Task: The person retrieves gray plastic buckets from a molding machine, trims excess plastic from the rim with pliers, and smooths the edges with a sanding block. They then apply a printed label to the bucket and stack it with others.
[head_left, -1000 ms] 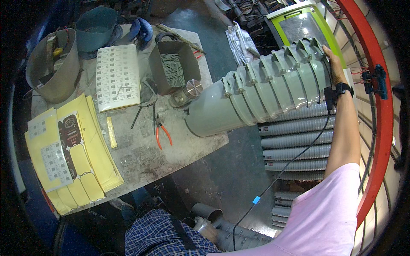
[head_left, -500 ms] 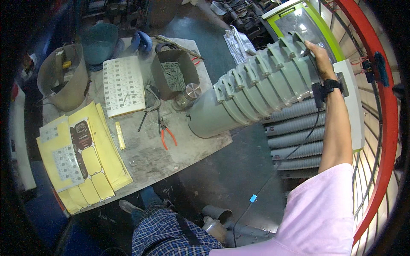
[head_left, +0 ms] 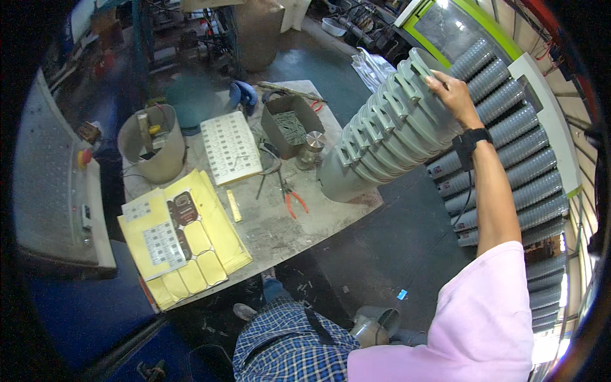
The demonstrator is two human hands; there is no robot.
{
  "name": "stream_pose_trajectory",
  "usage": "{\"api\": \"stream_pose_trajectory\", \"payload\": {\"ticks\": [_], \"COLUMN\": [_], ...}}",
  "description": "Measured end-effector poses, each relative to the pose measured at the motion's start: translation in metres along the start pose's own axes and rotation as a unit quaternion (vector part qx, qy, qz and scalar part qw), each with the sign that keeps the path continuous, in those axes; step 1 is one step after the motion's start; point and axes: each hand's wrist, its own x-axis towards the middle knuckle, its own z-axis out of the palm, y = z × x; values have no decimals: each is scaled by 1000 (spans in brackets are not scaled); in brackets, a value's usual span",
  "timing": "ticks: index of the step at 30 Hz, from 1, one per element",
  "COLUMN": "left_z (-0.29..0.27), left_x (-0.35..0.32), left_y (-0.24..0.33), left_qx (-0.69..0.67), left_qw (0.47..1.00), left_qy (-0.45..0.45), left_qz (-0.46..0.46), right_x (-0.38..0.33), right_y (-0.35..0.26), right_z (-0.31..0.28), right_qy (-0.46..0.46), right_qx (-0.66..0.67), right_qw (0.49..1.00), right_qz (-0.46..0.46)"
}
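A tall stack of nested grey-green plastic bucket-like containers (head_left: 388,127) leans on the right end of the table, tilted up and to the right. Each one carries lugs along its side. My right hand (head_left: 450,95) reaches across from the right and grips the rim at the top of the stack, a black band round the wrist. My left hand is out of sight. Close to the foot of the stack stands a clear jar (head_left: 310,151) with a metal lid. Nearby lie pliers with red handles (head_left: 295,201).
On the table (head_left: 273,235) are yellow sheets (head_left: 216,235), a label sheet (head_left: 230,148), a square bin of small grey sticks (head_left: 289,124) and a round tub (head_left: 153,149). Rows of grey ribbed tubes (head_left: 509,143) stand at right. A control panel (head_left: 60,172) is at left.
The view has turned, so the table sits further right in the picture. The stack now looks steeper and shorter, with my right hand still at its upper rim.
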Motion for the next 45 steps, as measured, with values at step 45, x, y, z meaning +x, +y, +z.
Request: {"api": "stream_pose_trajectory", "payload": {"ticks": [45], "left_z": [-11], "left_x": [23], "left_y": [25], "left_qx": [-18], "left_qw": [990], "left_qy": [-71], "left_qz": [-120], "right_x": [-116], "right_y": [8], "right_z": [25], "right_qy": [-19], "right_qx": [-363], "right_qw": [919], "right_qz": [-151]}}
